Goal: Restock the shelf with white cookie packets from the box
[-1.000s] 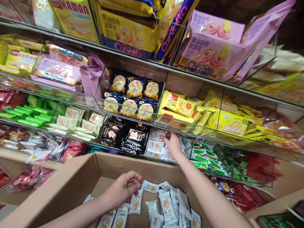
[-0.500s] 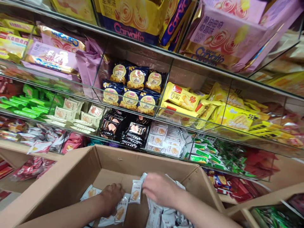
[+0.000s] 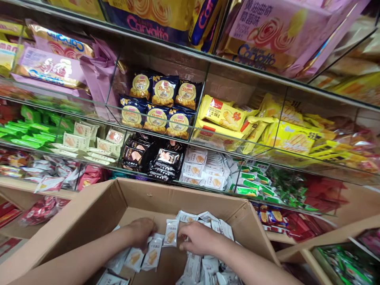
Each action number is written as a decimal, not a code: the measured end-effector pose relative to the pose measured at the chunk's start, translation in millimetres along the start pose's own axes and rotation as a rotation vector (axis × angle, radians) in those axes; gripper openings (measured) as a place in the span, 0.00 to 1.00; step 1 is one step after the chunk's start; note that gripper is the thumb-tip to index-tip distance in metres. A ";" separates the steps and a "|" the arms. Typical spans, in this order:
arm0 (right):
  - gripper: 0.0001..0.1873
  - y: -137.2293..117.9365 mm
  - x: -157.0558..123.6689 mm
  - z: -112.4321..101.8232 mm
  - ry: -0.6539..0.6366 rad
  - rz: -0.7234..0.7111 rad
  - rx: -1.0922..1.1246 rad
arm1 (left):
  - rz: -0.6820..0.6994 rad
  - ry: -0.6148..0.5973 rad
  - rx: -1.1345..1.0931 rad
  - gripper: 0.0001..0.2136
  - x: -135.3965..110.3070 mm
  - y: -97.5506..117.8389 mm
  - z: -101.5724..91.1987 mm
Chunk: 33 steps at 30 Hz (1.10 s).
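Observation:
Inside a cardboard box [image 3: 178,196], my left hand [image 3: 141,232] is curled downward with its fingers closed on the upper ends of small white snack packets [image 3: 152,254]. Its fingertips are partly hidden. My right hand [image 3: 197,238] hovers over a heap of the same white packets [image 3: 194,266] on the right side of the box, its thumb and fingers slightly apart. Between the hands, one white wafer packet [image 3: 171,232] stands nearly upright, close to the right fingertips; whether they touch it I cannot tell. More packets [image 3: 111,279] lie at the lower left.
Beyond the box rise glass-fronted shelves with dark blue cookie packs [image 3: 164,93], yellow packs [image 3: 222,114], black packs [image 3: 164,158] and white wafer packets [image 3: 204,168]. A bin of green packets [image 3: 346,261] stands at the right.
My left hand has lifted slightly, and the packets beneath it show more clearly. My right hand has shifted a little right and its fingers have parted. The camera view has shifted slightly.

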State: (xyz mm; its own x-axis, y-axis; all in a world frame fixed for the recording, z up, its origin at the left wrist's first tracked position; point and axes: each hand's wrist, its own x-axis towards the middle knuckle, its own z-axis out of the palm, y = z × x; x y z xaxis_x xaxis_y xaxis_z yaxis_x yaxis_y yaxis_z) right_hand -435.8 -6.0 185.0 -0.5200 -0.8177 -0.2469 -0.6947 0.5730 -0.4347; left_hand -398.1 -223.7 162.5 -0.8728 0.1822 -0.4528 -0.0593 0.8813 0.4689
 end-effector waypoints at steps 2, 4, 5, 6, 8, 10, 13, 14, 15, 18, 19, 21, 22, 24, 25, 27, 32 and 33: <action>0.16 -2.3 0.1 -1.9 0.067 0.051 0.149 | 0.023 0.030 -0.169 0.14 1.8 6.5 -7.5; 0.23 -4.4 0.0 -3.3 0.120 0.113 0.345 | 0.069 0.050 -0.379 0.14 1.5 16.7 -12.8; 0.24 -5.5 -0.2 -4.4 0.137 0.129 0.443 | 0.093 0.052 -0.485 0.14 0.0 22.6 -14.8; 0.22 -6.7 -0.4 -5.8 0.148 0.130 0.518 | 0.114 0.053 -0.587 0.15 -2.4 28.4 -16.4; 0.13 -9.7 -1.4 -10.3 0.168 0.101 0.594 | 0.140 0.059 -0.769 0.18 -9.4 38.7 -19.2; 0.09 -13.6 -3.2 -16.3 0.177 0.076 0.604 | 0.147 0.065 -0.918 0.19 -17.0 45.7 -21.4; 0.10 -18.6 -6.4 -24.2 0.169 0.104 0.643 | 0.131 0.049 -1.086 0.20 -23.6 48.9 -22.9; 0.10 -19.5 -7.2 -25.6 0.166 0.117 0.677 | 0.123 0.035 -1.128 0.20 -24.1 48.5 -22.9; 0.10 -19.9 -7.7 -26.2 0.166 0.131 0.719 | 0.117 0.018 -1.161 0.19 -23.9 47.7 -22.5; 0.11 -18.6 -7.2 -24.2 0.207 0.153 0.855 | 0.117 -0.009 -1.225 0.18 -20.5 44.8 -20.1; 0.10 -17.8 -6.4 -22.9 0.226 0.156 0.894 | 0.118 -0.002 -1.241 0.19 -19.2 44.3 -19.2; 0.11 -16.6 -4.6 -20.8 0.248 0.164 0.954 | 0.120 0.031 -1.274 0.19 -17.4 44.4 -18.0; 0.12 -16.6 -4.0 -20.8 0.237 0.173 0.990 | 0.122 0.046 -1.290 0.18 -17.2 45.1 -18.2; 0.13 -17.7 -4.3 -24.3 0.198 0.193 1.036 | 0.130 0.057 -1.314 0.17 -18.5 47.2 -20.3; 0.13 -18.7 -5.7 -28.5 0.194 0.198 1.042 | 0.134 0.050 -1.324 0.16 -19.7 48.3 -22.2; 0.12 -20.3 -11.7 -42.1 0.259 0.193 1.025 | 0.139 0.015 -1.340 0.15 -22.7 49.5 -26.5; 0.21 -8.5 -36.6 -90.1 0.720 0.184 1.022 | 0.061 -0.034 -1.243 0.16 -25.3 45.0 -29.9; 0.22 -2.3 -39.2 -98.1 0.822 0.193 1.026 | 0.049 -0.036 -1.206 0.16 -25.0 43.8 -28.8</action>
State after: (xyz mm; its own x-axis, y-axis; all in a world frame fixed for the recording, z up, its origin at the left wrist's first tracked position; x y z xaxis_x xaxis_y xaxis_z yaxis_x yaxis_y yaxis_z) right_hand -462.6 30.1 280.6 -0.9666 -0.2501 0.0558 -0.0775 0.0775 -0.9940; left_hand -392.8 -202.2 216.1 -0.8738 0.2332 -0.4268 -0.4576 -0.0970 0.8838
